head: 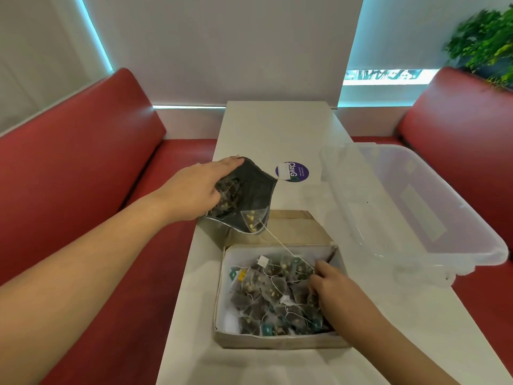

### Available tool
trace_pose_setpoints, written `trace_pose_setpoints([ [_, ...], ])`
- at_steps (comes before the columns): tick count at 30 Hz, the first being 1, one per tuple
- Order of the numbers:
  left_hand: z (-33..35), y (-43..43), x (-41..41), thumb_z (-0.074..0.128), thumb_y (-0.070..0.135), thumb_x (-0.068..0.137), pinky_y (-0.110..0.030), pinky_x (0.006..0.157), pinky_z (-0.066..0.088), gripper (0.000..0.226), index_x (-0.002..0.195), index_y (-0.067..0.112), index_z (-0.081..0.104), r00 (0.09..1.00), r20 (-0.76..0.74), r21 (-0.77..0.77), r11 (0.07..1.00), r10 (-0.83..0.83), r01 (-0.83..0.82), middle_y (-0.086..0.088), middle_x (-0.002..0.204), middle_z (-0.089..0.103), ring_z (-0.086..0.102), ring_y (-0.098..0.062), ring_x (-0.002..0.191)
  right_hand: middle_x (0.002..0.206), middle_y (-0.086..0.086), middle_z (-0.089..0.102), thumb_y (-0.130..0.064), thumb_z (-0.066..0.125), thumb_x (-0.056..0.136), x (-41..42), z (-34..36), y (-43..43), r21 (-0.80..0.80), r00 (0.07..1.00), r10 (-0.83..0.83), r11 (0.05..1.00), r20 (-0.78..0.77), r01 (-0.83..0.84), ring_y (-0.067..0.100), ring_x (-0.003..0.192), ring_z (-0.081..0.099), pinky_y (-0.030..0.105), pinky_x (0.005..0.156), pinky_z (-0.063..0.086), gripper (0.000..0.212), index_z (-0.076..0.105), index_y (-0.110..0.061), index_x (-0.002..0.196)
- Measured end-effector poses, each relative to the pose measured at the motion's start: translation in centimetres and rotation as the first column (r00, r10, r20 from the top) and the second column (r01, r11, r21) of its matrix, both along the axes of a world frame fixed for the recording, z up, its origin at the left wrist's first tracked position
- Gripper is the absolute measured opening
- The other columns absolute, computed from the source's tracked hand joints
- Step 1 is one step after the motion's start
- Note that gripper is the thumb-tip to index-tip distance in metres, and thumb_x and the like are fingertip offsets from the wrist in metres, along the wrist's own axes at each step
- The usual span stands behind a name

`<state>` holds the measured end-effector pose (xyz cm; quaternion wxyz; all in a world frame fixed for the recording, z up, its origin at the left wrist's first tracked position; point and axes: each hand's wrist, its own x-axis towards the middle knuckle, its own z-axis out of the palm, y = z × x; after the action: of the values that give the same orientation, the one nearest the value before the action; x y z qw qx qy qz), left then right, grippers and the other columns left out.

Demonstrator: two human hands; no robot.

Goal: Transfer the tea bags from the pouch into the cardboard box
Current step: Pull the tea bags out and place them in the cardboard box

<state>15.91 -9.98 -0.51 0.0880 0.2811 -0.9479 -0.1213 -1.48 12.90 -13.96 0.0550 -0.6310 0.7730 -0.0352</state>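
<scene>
Overhead, left hand [191, 190] tipping pouch [244, 195], right hand [330, 284] among boxed tea bags [272, 295].

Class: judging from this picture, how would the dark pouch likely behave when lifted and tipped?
Probably floppy: the pouch bends where the left hand holds it. Probably light: one hand holds it up. Contents likely snag: a tea bag hangs at its mouth.

Your single head view: wide-angle, looks forward and down along narrow white table [277, 129], close over cardboard box [277, 341] at lower centre. Your forearms enter from lower corners. Red benches flank both frame sides.
</scene>
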Motion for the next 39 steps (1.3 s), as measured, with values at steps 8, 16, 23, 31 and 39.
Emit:
trace_pose_setpoints([
  [8,0.1,0.0,-0.1,0.046,-0.002,0.083,-0.039,0.108,0.036,0.079,0.149,0.034,0.020,0.999,0.020,0.004,1.000,-0.031,0.031,0.011,0.155,0.024,0.048,-0.016,0.127,0.123,0.006,0.049,-0.004,0.056,0.088,-0.6,0.5,-2.5,0.170,0.997,-0.018,0.985,-0.079,0.032,0.021,0.104,0.055,0.028,0.086,0.047,0.030,0.057,-0.012,0.117],
  [16,0.4,0.3,-0.1,0.046,-0.001,0.084,-0.032,0.096,0.042,0.079,0.149,0.035,0.020,1.000,0.029,0.009,1.000,-0.012,0.012,0.013,0.155,0.024,0.058,-0.018,0.106,0.104,0.001,0.058,-0.014,0.066,0.079,2.3,5.4,-4.6,-0.427,0.993,0.115,0.900,0.023,-0.094,0.016,0.079,0.053,0.028,0.062,0.052,0.021,0.061,-0.018,0.099],
  [23,0.0,0.6,-0.2,0.045,-0.001,0.083,-0.015,0.080,0.035,0.079,0.149,0.036,0.020,1.000,0.022,-0.010,1.000,-0.022,0.022,0.017,0.155,0.022,0.048,-0.014,0.110,0.129,-0.001,0.050,-0.010,0.053,0.091,2.9,7.2,-10.0,-0.201,0.992,0.129,0.971,-0.009,-0.128,0.019,0.089,0.060,0.013,0.043,0.016,0.049,0.041,-0.026,0.136],
  [31,-0.2,0.2,-0.3,0.044,-0.002,0.082,-0.017,0.088,0.036,0.080,0.149,0.034,0.020,0.999,0.016,-0.004,0.999,-0.036,0.036,0.014,0.155,0.024,0.053,-0.012,0.118,0.093,-0.006,0.060,-0.004,0.058,0.087,0.2,7.4,-5.3,-0.570,0.918,0.272,0.819,0.287,-0.065,0.011,0.079,0.057,0.025,0.069,0.050,0.016,0.066,-0.017,0.091],
  [39,-0.2,0.5,-0.3,0.046,-0.001,0.083,-0.017,0.081,0.037,0.079,0.149,0.035,0.021,1.000,0.010,0.021,1.000,-0.022,0.022,0.015,0.154,0.024,0.058,-0.017,0.105,0.120,-0.005,0.064,0.001,0.044,0.089,0.6,1.7,-0.2,0.323,0.921,0.127,0.911,0.367,-0.255,0.012,0.104,0.059,0.028,0.091,0.048,0.055,0.053,-0.035,0.130],
])
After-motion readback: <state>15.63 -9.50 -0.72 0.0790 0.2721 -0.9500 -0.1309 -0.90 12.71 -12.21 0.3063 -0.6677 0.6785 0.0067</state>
